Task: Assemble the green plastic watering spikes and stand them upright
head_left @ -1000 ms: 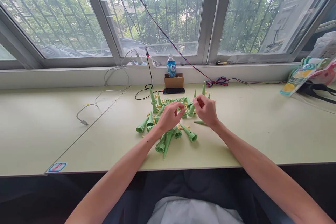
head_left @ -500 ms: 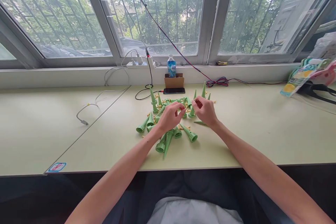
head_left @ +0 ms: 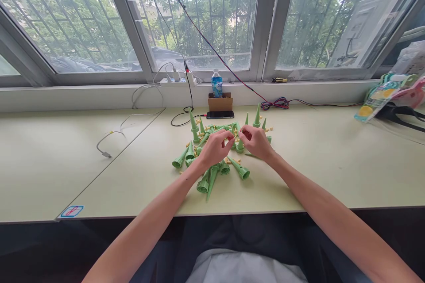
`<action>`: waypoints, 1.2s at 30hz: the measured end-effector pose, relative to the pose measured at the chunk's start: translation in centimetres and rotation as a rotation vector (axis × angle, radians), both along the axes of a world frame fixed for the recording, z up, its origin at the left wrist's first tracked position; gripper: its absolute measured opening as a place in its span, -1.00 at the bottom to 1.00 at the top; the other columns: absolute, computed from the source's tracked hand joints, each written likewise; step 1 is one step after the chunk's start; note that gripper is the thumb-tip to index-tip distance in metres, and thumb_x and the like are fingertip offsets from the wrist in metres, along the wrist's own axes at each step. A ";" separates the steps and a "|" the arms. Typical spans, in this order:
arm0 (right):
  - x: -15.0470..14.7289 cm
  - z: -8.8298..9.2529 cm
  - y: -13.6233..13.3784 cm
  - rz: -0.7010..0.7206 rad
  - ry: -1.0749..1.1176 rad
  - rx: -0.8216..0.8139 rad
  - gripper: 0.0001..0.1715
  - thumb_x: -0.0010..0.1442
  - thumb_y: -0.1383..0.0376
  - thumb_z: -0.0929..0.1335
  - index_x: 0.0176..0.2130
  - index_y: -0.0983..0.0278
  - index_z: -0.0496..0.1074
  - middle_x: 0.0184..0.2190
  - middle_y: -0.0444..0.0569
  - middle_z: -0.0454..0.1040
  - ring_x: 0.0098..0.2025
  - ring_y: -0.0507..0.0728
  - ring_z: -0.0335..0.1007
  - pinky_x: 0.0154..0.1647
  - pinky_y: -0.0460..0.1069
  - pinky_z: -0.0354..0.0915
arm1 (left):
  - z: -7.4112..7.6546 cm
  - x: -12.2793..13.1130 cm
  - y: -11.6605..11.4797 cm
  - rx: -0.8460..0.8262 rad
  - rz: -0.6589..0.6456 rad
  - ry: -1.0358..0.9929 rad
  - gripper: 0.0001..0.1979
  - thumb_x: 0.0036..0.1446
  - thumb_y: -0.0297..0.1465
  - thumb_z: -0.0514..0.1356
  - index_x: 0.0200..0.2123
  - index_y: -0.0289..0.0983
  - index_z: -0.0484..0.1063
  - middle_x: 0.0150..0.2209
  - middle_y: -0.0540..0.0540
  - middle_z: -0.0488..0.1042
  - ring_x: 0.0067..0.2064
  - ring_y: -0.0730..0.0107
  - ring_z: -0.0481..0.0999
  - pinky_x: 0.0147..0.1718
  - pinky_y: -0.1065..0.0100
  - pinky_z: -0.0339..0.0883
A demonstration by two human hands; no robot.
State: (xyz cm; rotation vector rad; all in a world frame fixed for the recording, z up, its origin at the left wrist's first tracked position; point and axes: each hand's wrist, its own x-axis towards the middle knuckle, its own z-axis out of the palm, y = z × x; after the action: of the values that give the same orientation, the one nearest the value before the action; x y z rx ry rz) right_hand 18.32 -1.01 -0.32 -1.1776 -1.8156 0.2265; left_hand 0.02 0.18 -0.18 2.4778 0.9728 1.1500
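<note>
Both my hands work close together over a pile of hollow green plastic plant-watering spikes with ribbed collars. My left hand (head_left: 216, 145) is closed in a pinch; whatever sits between its fingertips is too small to make out. Just beyond those fingertips is an upright green spike (head_left: 233, 145). My right hand (head_left: 257, 141) has its fingers closed on another green spike (head_left: 239, 146), wide end down, the upper part hidden by the fingers. Small yellow valve-like pieces (head_left: 228, 161) lie among the spikes. Nearest the table edge, a loose spike (head_left: 241, 170) lies on its side.
Green spikes with yellow pieces stand behind, one tall spike (head_left: 257, 116) at right. Farther back are a phone (head_left: 220, 115), a cardboard box (head_left: 221, 104) and a blue-labelled bottle (head_left: 217, 85). A white cable (head_left: 105, 154) lies left, a bundled cord (head_left: 275, 103) right.
My right hand has moved slightly left, toward my left hand, and the green spike under its fingers has shifted with it. My left hand has stayed in place.
</note>
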 end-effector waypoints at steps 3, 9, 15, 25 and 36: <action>0.0 0.0 0.0 -0.011 0.001 0.024 -0.70 0.25 0.19 0.26 -0.49 0.24 0.24 -0.63 -0.20 0.17 -0.56 0.00 0.03 -0.46 -0.07 0.06 | -0.1 0.0 0.1 0.014 -0.008 -0.003 -0.87 0.24 -0.39 0.14 -0.35 -0.27 0.43 -0.36 -0.01 0.46 -0.53 0.56 0.28 -0.46 0.43 0.22; 0.0 0.0 0.1 0.006 -0.004 0.001 -0.76 0.25 0.19 0.27 -0.42 0.24 0.31 -0.60 -0.20 0.24 -0.55 0.00 0.09 -0.45 -0.07 0.08 | -0.1 0.0 0.2 0.034 -0.017 -0.004 -0.88 0.24 -0.41 0.14 -0.36 -0.27 0.43 -0.38 -0.01 0.46 -0.53 0.56 0.30 -0.48 0.44 0.22; 0.1 -0.2 0.2 0.010 -0.008 -0.031 -0.83 0.23 0.20 0.30 -0.34 0.25 0.35 -0.57 -0.17 0.34 -0.55 0.01 0.18 -0.42 -0.07 0.13 | -0.1 0.0 0.1 0.042 -0.024 0.001 -0.88 0.24 -0.43 0.14 -0.36 -0.28 0.43 -0.38 -0.01 0.45 -0.52 0.56 0.31 -0.48 0.45 0.22; 0.2 -0.3 0.2 0.001 -0.031 -0.032 -0.87 0.22 0.23 0.30 -0.31 0.24 0.35 -0.56 -0.18 0.36 -0.55 0.01 0.19 -0.42 -0.07 0.15 | -0.1 0.0 0.1 0.047 -0.029 0.005 -0.88 0.24 -0.42 0.15 -0.35 -0.28 0.44 -0.39 -0.01 0.45 -0.52 0.55 0.31 -0.47 0.44 0.22; 0.3 -0.5 0.4 -0.001 -0.060 -0.043 -0.89 0.20 0.24 0.30 -0.33 0.23 0.32 -0.56 -0.17 0.38 -0.55 0.01 0.18 -0.43 -0.07 0.14 | 0.0 0.2 0.0 0.040 -0.023 0.009 -0.88 0.24 -0.42 0.14 -0.35 -0.28 0.44 -0.38 -0.01 0.46 -0.52 0.55 0.30 -0.47 0.43 0.21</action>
State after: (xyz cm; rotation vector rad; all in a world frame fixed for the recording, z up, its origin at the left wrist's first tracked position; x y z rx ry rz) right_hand 18.65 -0.61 -0.83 -1.2266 -1.8707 0.2331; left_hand 0.19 0.14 -0.17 2.5208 0.9294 1.1635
